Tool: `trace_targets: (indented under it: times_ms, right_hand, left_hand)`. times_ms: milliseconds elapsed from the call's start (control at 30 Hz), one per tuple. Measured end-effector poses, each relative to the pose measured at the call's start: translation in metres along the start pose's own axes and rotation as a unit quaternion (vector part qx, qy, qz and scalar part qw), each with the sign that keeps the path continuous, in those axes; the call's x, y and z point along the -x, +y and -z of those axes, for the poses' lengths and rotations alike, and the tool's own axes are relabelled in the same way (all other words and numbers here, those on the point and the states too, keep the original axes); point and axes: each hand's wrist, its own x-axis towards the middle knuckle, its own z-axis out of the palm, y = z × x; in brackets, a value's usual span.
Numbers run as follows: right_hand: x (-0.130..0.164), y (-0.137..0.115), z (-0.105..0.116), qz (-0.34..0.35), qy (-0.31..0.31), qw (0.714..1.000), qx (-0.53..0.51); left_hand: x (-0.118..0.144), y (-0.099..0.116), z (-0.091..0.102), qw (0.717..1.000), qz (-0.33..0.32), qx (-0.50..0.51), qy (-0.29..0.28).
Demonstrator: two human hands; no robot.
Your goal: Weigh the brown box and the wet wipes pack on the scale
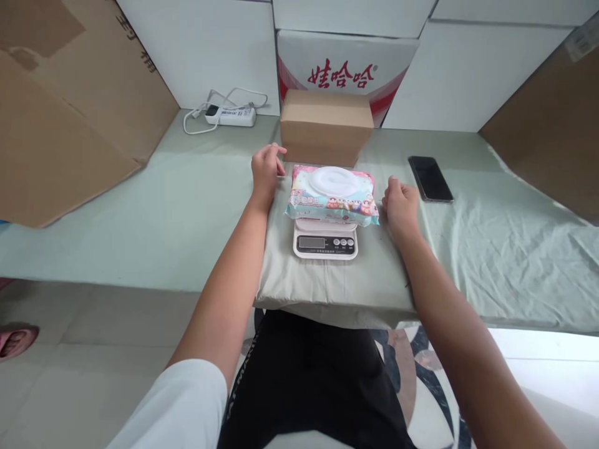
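A pale green sheet (140, 206) is covering the work surface, with large cardboard panels (70, 112) leaning at both sides and a white carton with red lettering (346, 62) standing against the back wall. A plain brown box (326, 126) is sitting just in front of that carton. A folded cloth pad (281, 274) is lying at the near edge, bearing a small white kitchen scale (326, 240). A pack of wet wipes (332, 194) is resting flat on the scale's platform, overhanging it on both sides.

The left hand (265, 169) is hovering just beside the pack's left end, fingers loosely curled and holding nothing. The right hand (401, 204) is resting on the pad just beside the pack's right end, closed loosely, also holding nothing. Neither hand is touching the pack.

Judgement: the weighing step appears to be in hand, the pack having been set down and released. The next move is calling for hands kept clear while the reading settles.

A dark phone (430, 178) is lying to the right; a power strip (231, 115) is lying at the back left.

The scale's display is too small to read. The platform is hidden under the pack.
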Motion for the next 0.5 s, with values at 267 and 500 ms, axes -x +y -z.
trace_targets:
  times_ms: [267,500]
  right_hand:
    - [-0.003,0.009,-0.002,0.040,0.033,0.999,0.010]
    - [-0.006,0.017,-0.001,0.049,0.038,0.998,0.011]
  left_hand:
    - [0.001,0.001,-0.001,1.000,-0.007,-0.017,-0.010]
    - [0.001,0.000,0.000,1.000,0.000,-0.011,-0.006]
